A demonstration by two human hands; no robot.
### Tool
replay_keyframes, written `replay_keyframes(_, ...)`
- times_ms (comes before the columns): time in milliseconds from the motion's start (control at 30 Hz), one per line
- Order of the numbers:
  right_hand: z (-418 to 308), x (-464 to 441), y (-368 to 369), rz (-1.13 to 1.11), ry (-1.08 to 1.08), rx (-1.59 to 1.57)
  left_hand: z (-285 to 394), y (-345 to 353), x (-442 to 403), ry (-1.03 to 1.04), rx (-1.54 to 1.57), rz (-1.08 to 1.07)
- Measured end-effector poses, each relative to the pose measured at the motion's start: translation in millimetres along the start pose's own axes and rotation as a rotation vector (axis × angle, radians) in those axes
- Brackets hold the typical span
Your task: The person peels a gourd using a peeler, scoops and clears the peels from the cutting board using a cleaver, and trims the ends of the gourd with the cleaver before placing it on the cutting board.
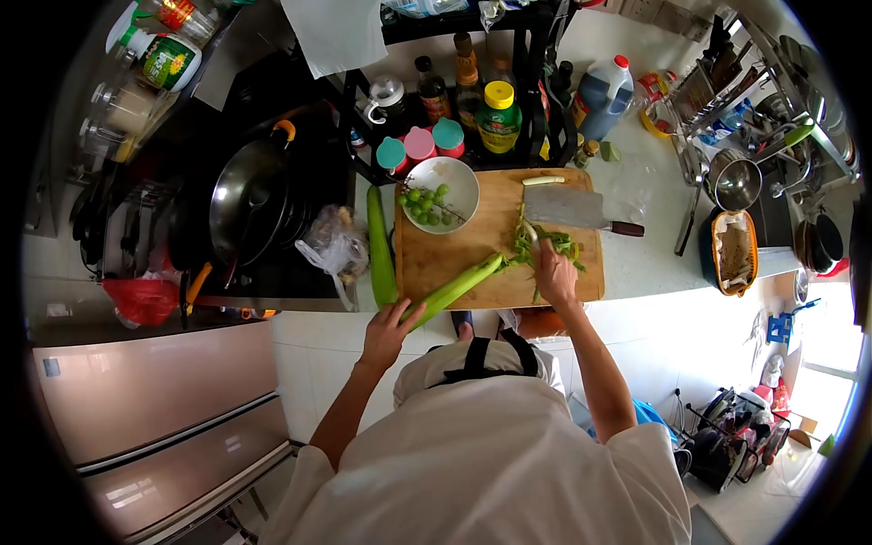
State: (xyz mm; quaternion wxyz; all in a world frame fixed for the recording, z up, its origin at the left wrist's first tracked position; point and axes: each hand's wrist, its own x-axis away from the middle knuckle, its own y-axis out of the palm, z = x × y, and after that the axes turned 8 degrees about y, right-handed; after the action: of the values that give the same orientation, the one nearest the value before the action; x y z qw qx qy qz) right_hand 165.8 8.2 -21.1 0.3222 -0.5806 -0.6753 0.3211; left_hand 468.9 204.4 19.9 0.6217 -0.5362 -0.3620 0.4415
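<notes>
My left hand (pixel 388 334) is wrapped round the lower end of a long pale green vegetable (pixel 454 288), which lies slanted across the wooden cutting board (pixel 436 259). Over the right part of the board, my right hand (pixel 555 272) is closed at a heap of green peelings (pixel 568 247); what its fingers hold is too small to make out. A cleaver (pixel 565 207) rests behind it, near a short pale stalk (pixel 543 181). At the board's back left stands a white bowl (pixel 461 179) with green grapes (pixel 425 207).
Another long green vegetable (pixel 380 250) lies left of the board, beside a plastic bag (pixel 336 245). A wok (pixel 250 200) sits on the stove at left. Jars and bottles (pixel 499 118) stand behind the board. An orange-rimmed basket (pixel 734 250) is at the right counter edge.
</notes>
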Motion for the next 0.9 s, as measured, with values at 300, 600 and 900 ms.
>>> replay_keyframes(300, -16.0, 53.4, 49.4, -0.289, 0.079, -0.135, 16.2, -12.5, -7.7, -0.134, 0.156, -0.116)
replay_keyframes(600, -19.1, 72.3, 83.7, -0.356, 0.088, -0.206, 28.3, -4.6, -7.2, -0.092, 0.066, -0.060)
replay_keyframes(900, -2.8, 58.9, 81.5, -0.210, 0.039, 0.026, 26.9, 4.9, -0.2, -0.086, 0.026, 0.022)
